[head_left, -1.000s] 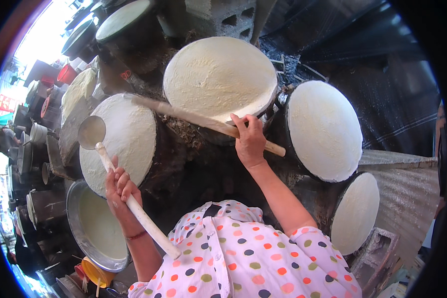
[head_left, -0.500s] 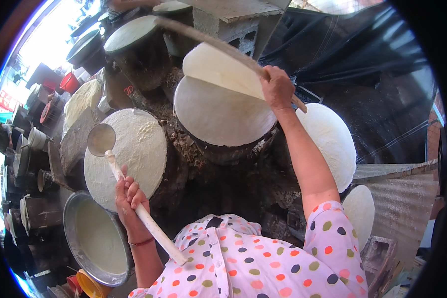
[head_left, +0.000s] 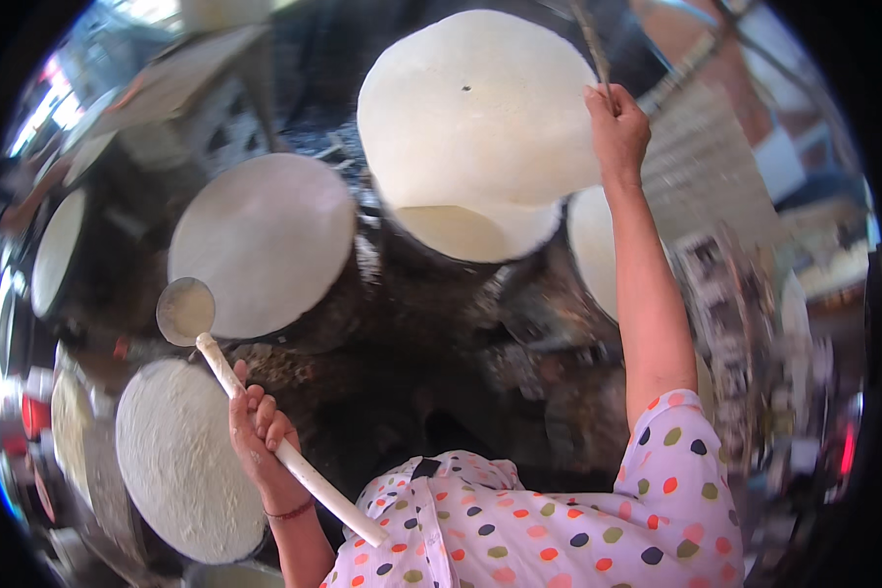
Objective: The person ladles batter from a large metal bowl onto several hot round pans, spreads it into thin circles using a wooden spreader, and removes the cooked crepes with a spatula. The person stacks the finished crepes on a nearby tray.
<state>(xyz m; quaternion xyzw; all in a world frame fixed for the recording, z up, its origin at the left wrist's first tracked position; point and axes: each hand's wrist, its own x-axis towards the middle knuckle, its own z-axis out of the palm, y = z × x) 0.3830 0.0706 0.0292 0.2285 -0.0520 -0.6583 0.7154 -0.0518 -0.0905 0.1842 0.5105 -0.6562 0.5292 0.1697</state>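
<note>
My left hand is closed around the pale handle of a ladle, whose round metal bowl points up and away from me. My right arm reaches far forward, and my right hand grips a thin wooden stick. Beside that hand a large, thin, cream-coloured round sheet, like a flatbread or crepe, spreads over a round-topped stove. A small dark hole shows in the sheet. Whether it still hangs from the stick or rests on the stove, I cannot tell.
To the left stands another stove with a greyish-white round top. Nearer, a lumpy white round surface sits left of the ladle. A further white round top is partly behind my right arm. Concrete blocks stand at the right.
My view has turned right. My right hand has swung the stick and the sheet from the left stove's top over to the one right of it. My left hand still holds the ladle.
</note>
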